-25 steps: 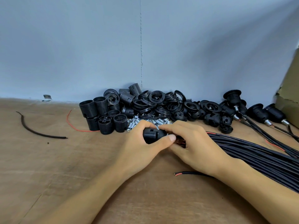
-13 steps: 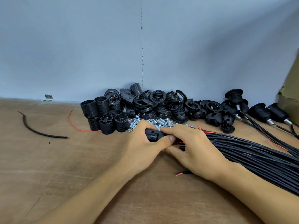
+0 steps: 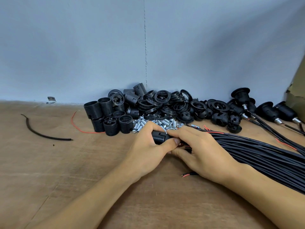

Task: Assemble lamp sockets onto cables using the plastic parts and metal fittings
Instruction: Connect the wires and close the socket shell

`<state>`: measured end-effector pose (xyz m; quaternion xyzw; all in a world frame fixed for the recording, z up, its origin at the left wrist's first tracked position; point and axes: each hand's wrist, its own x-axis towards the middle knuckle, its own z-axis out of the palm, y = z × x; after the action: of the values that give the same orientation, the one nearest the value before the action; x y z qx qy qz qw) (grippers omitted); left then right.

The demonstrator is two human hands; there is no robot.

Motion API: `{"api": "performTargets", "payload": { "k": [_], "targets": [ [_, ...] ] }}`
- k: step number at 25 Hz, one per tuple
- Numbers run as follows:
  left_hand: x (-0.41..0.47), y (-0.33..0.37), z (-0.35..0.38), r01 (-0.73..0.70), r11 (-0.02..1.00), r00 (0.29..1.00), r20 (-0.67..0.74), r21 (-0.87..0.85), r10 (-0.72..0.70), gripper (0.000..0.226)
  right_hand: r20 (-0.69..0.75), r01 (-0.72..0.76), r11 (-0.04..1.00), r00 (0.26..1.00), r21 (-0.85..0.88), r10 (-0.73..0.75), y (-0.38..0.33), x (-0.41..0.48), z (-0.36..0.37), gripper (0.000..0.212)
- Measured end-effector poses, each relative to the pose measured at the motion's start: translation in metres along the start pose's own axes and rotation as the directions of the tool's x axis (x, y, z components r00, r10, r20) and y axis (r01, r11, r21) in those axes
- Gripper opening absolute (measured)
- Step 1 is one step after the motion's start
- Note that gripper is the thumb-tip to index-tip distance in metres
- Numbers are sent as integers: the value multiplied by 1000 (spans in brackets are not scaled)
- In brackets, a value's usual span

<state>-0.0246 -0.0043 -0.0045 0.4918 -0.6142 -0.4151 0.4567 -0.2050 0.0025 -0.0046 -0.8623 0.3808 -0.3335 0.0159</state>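
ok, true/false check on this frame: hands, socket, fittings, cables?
1. The left hand grips a threaded black socket body. True.
2. The right hand rests on the cable bundle. True.
3. The cable bundle runs off to the left. False: it runs to the right.
4. The metal fittings lie between the hands and the plastic parts pile. True.
5. No socket is wired yet. False: wired sockets lie at far right.

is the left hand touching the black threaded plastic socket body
Touching. The head view shows the left hand curling thumb and fingers round the black threaded plastic socket body.
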Motion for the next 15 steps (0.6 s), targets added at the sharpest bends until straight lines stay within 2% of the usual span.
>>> {"api": "performTargets", "payload": {
  "k": [7,10,13,15],
  "targets": [
    [2,-1,-4,-8,996,996,89,-92,17,29,16,32,999,999,-11,-32,-3,0,-1,40],
    [3,-3,0,-30,995,998,44,-97,35,27,-4,-6,1000,1000,4,6,-2,1,0,43],
    [5,-3,4,4,993,1000,-2,-116,-4,27,-69,-89,995,994,-47,85,0,4,2,42],
    [9,-2,4,65,967,998,12,-245,-64,35,-124,-155,984,982,-86,144,2,5,0,41]
  ]
}}
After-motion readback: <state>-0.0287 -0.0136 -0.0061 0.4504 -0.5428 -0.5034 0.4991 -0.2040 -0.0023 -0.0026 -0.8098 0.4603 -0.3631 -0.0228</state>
